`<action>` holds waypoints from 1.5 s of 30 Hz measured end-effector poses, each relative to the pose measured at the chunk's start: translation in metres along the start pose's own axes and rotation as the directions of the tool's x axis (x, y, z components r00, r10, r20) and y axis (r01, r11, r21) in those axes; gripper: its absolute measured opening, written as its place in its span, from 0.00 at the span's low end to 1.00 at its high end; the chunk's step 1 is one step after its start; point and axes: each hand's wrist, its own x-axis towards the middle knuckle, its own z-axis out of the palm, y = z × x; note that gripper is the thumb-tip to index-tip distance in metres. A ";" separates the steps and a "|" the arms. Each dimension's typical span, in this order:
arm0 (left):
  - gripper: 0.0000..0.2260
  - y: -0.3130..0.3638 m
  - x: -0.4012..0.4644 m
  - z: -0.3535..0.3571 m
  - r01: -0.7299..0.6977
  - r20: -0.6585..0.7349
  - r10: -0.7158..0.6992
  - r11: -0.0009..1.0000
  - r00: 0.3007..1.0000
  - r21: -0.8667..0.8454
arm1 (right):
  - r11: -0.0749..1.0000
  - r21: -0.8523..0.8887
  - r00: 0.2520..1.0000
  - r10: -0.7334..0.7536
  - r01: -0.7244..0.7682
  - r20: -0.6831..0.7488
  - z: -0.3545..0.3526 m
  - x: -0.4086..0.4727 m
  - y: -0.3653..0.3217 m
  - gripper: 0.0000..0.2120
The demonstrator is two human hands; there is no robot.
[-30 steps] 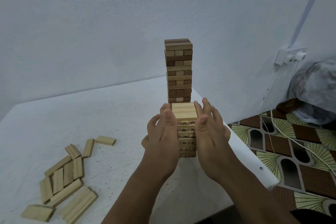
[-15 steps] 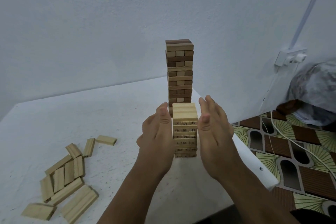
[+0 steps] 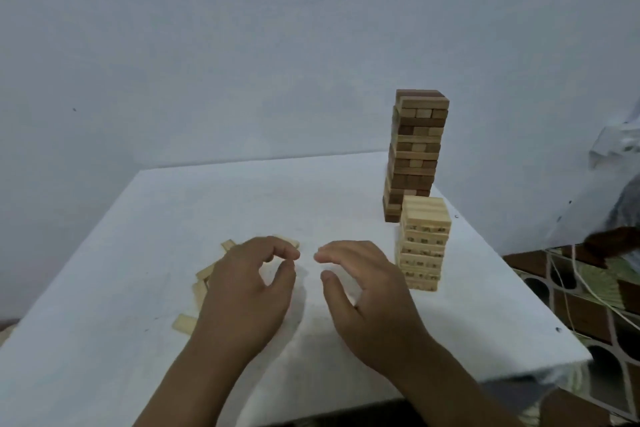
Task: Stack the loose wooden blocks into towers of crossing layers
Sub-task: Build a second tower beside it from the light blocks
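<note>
Loose pale wooden blocks lay scattered on the white desk, partly hidden under my left hand. Left fingers curled, holding nothing; right hand spread, empty. Blocks looked light and stiff: pinch the long sides. Short pale tower and tall brown tower stood near, easily toppled.

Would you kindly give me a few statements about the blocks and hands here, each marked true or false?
1. The pale tower is shorter than the dark tower. True.
2. The right hand grips the pale tower. False: it hovers empty over the table, left of that tower.
3. Loose blocks lie by the left hand. True.
4. The dark tower stands nearer the person than the pale one. False: it stands behind it.
5. Both hands are clenched into fists. False: both are open, fingers curled.
</note>
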 end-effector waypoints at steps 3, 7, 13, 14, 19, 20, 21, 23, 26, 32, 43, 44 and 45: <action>0.07 -0.028 0.006 -0.021 0.057 0.014 -0.063 0.970 0.998 0.238 | 0.997 -0.065 0.976 0.044 -0.030 0.215 0.021 0.007 -0.006 0.15; 0.08 -0.054 0.009 -0.040 0.159 0.023 -0.187 0.890 0.982 0.426 | 0.979 -0.203 0.929 0.054 0.024 0.367 0.047 0.027 -0.015 0.21; 0.13 -0.070 0.004 -0.045 0.121 0.125 -0.196 0.886 0.973 0.448 | 0.923 -0.358 0.861 0.064 0.141 0.505 0.080 0.053 -0.012 0.29; 0.13 -0.070 0.003 -0.044 0.113 0.126 -0.191 0.881 0.974 0.460 | 0.916 -0.368 0.864 0.054 0.157 0.501 0.083 0.055 -0.010 0.28; 0.12 -0.066 0.003 -0.038 0.097 0.125 -0.174 0.881 0.977 0.464 | 0.909 -0.375 0.936 -0.040 0.179 0.350 0.075 0.055 -0.002 0.12; 0.12 -0.065 0.003 -0.036 0.090 0.130 -0.169 0.881 0.977 0.464 | 0.916 -0.371 0.942 -0.020 0.152 0.336 0.070 0.053 -0.001 0.11; 0.12 -0.062 0.004 -0.034 0.084 0.140 -0.166 0.882 0.976 0.464 | 0.925 -0.359 0.949 -0.003 0.122 0.315 0.064 0.051 0.001 0.10; 0.13 -0.058 0.004 -0.030 0.061 0.163 -0.152 0.886 0.975 0.459 | 0.935 -0.350 0.953 0.045 0.066 0.300 0.052 0.046 0.002 0.07; 0.14 -0.050 0.002 -0.022 0.001 0.193 -0.105 0.881 0.976 0.474 | 0.928 -0.371 0.940 0.102 0.029 0.327 0.030 0.034 0.004 0.08; 0.13 -0.028 -0.008 0.010 -0.146 0.268 0.007 0.853 0.963 0.501 | 0.935 -0.354 0.952 0.140 -0.037 0.271 -0.017 -0.008 0.015 0.06; 0.11 0.007 -0.035 0.049 -0.261 0.379 0.094 0.870 0.921 0.418 | 0.932 -0.337 0.953 0.216 -0.136 0.214 -0.062 -0.056 0.031 0.05; 0.10 0.008 -0.036 0.050 -0.263 0.379 0.099 0.874 0.920 0.408 | 0.937 -0.324 0.955 0.207 -0.132 0.211 -0.062 -0.057 0.031 0.06; 0.10 0.008 -0.037 0.052 -0.262 0.380 0.100 0.877 0.919 0.403 | 0.940 -0.316 0.957 0.199 -0.126 0.212 -0.063 -0.058 0.031 0.08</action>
